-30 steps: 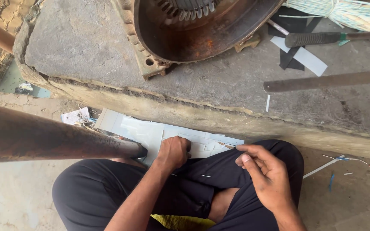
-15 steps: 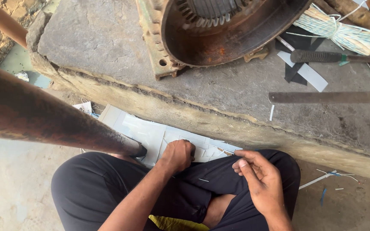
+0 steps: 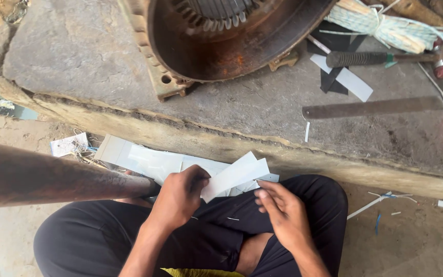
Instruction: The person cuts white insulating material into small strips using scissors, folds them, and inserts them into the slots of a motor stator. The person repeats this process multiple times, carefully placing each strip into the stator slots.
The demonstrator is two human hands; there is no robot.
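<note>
Since half a second before, the left hand (image 3: 180, 197) had lifted one white paper strip (image 3: 236, 177) off the pile. At the far left, one rusty pipe (image 3: 52, 177) crossed over a knee. Left fingers (image 3: 200, 180) pinched the strip's near end, so it stuck up and to the right, above the white sheets (image 3: 144, 160) on the floor. One right hand (image 3: 283, 218) sat just beside it, fingers spread and not touching. Up on the stone tabletop (image 3: 78, 61) lay one rusty motor shell (image 3: 232, 38) and one long file (image 3: 380, 107).

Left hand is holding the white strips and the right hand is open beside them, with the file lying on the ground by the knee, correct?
Not quite. The head view shows the file lying on the stone slab, not the ground. The left hand does hold the white strips, and the right hand is open beside them.
</note>
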